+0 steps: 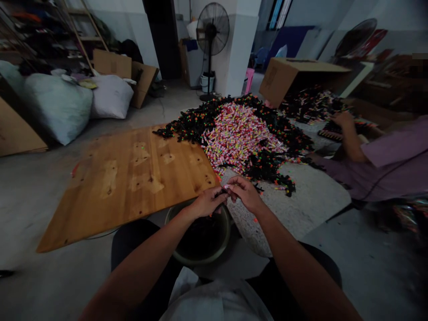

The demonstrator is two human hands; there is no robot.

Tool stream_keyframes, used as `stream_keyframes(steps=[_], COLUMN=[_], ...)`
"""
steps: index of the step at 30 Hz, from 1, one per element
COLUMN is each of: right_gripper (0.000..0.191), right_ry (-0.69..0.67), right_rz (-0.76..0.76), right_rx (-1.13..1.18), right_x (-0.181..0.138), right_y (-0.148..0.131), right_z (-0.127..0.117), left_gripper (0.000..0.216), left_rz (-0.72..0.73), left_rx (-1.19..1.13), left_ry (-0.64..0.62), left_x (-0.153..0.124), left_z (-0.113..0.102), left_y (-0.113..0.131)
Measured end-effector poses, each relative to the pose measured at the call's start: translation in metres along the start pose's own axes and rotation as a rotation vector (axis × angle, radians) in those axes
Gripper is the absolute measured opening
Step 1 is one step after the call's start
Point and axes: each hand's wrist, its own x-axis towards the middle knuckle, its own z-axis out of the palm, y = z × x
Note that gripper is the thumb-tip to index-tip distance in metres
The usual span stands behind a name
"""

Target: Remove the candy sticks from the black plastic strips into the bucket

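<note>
My left hand (pixel 207 203) is closed on a small black plastic piece (pixel 221 192), largely hidden by the fingers. Pinched in the fingertips of my right hand (pixel 246 195) is a small pink-and-white tube (pixel 227 186), brought up against the black piece. Below both hands sits a round basin (pixel 223 249) with a dark inside; its contents are hard to make out. Just beyond my hands lies a heap of pink-and-white tubes (pixel 234 133), ringed by a pile of black plastic pieces (pixel 190 122) with orange and green tips.
A wooden board (pixel 123 174) spans the left, beside a grey stone-like tabletop (pixel 301 209). On the right a co-worker's hand (pixel 344 120) reaches toward more black pieces by a tipped cardboard box (pixel 284 80). A standing fan (pixel 211 31) and stuffed sacks (pixel 58 104) are farther back.
</note>
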Motion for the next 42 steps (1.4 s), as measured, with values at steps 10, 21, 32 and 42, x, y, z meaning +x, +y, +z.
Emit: stream_keyframes(steps=[10, 21, 32, 42], right_gripper=[0.026, 0.026, 0.028, 0.04], right_ry=[-0.059, -0.069, -0.269, -0.589], right_rz=[-0.004, -0.059, 0.002, 0.263], right_rx=[-0.103, -0.225, -0.36, -0.134], right_x=[-0.019, -0.026, -0.028, -0.027], right_y=[-0.01, -0.012, -0.027, -0.004], right_z=[-0.006, -0.01, -0.026, -0.029], left_gripper=[0.036, 0.04, 0.046, 0.047], left_rz=[-0.126, -0.212, -0.272, -0.348], left_rx=[0.088, -0.028, -0.155, -0.07], left_ry=[-0.115, -0.244, -0.314, -0.36], left_x=[-0.007, -0.006, -0.011, -0.029], left_z=[-0.004, -0.011, -0.011, -0.009], left_y=[0.018, 0.024, 0.019, 0.0])
